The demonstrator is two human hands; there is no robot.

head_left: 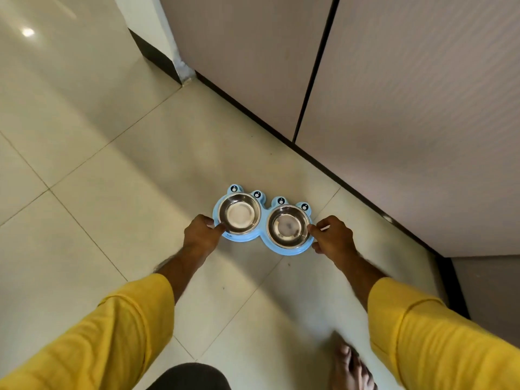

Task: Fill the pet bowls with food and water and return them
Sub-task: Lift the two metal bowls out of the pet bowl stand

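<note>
A light blue double pet feeder point(260, 237) with cartoon eyes carries two steel bowls over the tiled floor. The left bowl point(239, 213) and the right bowl point(288, 226) both look empty. My left hand point(201, 235) grips the feeder's left end, thumb on the left bowl's rim. At the right end, my right hand point(332, 236) pinches the feeder beside the right bowl. Whether the feeder touches the floor cannot be told.
Pale cabinet doors point(394, 108) with a dark plinth run diagonally along the right. Beige floor tiles point(112, 192) spread to the left. A wall corner point(180, 68) stands at the top. My bare right foot point(349, 364) is at the bottom.
</note>
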